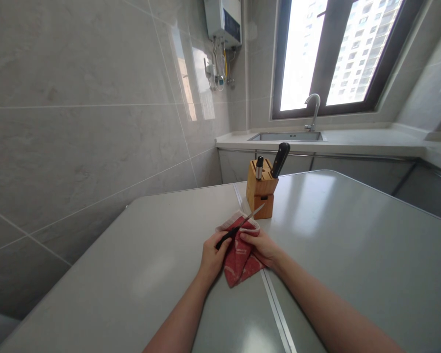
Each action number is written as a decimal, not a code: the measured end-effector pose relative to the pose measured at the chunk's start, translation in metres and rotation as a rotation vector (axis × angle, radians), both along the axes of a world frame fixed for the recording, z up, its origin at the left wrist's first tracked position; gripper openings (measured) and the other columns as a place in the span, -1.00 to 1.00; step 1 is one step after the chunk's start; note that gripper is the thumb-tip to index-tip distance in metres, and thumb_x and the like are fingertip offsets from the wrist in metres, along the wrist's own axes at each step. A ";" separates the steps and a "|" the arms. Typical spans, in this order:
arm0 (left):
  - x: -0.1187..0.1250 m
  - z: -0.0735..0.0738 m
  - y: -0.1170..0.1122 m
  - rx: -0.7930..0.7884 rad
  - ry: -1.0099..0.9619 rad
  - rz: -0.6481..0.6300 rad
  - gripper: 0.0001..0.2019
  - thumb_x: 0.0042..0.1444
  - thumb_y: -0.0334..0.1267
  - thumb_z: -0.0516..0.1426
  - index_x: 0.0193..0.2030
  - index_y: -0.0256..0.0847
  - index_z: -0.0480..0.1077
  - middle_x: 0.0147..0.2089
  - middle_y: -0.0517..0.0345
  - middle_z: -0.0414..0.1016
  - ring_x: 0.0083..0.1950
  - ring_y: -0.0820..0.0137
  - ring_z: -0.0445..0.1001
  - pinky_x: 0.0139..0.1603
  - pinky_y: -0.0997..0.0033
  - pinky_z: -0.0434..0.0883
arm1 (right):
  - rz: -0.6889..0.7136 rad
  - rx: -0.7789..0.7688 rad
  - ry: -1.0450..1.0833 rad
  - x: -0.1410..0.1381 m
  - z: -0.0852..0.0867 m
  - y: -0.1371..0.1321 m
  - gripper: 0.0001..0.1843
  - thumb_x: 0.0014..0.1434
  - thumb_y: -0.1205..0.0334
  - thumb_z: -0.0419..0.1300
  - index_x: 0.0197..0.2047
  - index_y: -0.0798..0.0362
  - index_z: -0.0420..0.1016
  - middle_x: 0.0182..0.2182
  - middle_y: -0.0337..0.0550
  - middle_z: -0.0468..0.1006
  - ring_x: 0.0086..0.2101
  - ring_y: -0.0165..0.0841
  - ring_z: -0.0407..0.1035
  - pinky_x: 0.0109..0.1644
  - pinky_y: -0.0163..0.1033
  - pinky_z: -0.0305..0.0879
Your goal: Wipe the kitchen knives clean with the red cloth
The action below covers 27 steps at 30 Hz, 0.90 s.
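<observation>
Left hand (213, 257) fingers clenched on black-handled steel knife (228, 236), blade toward 2 o'clock; right hand (263, 248) fingers pinched red folded towel (239, 260) around blade; slipping blade could cut them.

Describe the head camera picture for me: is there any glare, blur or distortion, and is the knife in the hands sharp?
In the head view, the window is blown out white, glare patches sit on the grey table, the wide lens tilts the whole room, and the kitchen knife and red towel look reasonably sharp.
</observation>
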<state>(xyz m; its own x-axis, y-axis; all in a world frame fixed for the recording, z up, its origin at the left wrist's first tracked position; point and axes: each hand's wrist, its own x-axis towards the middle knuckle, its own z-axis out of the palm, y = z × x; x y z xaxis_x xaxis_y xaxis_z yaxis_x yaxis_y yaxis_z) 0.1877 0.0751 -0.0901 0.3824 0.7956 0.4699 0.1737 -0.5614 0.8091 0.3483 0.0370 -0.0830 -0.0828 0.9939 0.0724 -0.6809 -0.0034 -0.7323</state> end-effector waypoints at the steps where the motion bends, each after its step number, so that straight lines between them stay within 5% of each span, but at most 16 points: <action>1: 0.000 0.000 0.000 0.001 0.002 0.004 -0.79 0.16 -0.25 0.08 -0.13 -0.21 0.48 -0.16 0.09 0.56 -0.13 0.33 0.48 -0.05 0.36 0.36 | 0.007 0.001 -0.004 0.000 0.000 0.000 -0.60 -0.16 0.37 0.40 -0.19 0.08 0.48 -0.25 -0.13 0.61 -0.25 -0.34 0.49 -0.02 -0.19 0.34; 27: 0.001 0.000 -0.001 0.061 0.050 -0.019 -0.83 0.08 -0.35 0.14 -0.19 -0.21 0.50 -0.17 0.07 0.56 -0.14 0.31 0.48 -0.05 0.32 0.37 | 0.038 0.040 -0.043 0.000 0.003 -0.002 -0.63 -0.16 0.38 0.40 -0.22 0.07 0.48 -0.30 -0.18 0.60 -0.31 -0.38 0.47 -0.12 -0.24 0.33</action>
<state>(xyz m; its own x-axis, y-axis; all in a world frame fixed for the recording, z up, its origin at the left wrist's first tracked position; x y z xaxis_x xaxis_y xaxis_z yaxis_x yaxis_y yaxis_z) 0.1892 0.0744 -0.0898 0.4214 0.7586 0.4969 0.2023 -0.6128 0.7639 0.3486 0.0347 -0.0800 -0.1246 0.9864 0.1074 -0.6490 0.0008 -0.7608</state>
